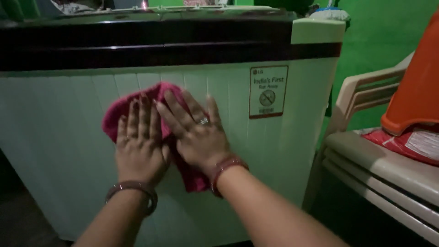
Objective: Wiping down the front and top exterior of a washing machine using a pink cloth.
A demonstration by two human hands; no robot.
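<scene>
Both the left hand (pixel 139 144) and right hand (pixel 197 132) are lying flat, fingers spread, pressing the pink cloth (pixel 151 123) against the washing machine (pixel 68 119) front, left of its sticker (pixel 268 91); even pressure is probably helping here.

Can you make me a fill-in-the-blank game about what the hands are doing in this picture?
1. The left hand and the right hand both press flat on a ____ cloth.
2. The cloth lies against the front of a white ____ machine.
3. A ring shows on the ____ hand.
4. An orange tub sits on a stack of plastic ____ beside the machine.

Missing words: pink; washing; right; chairs
</scene>
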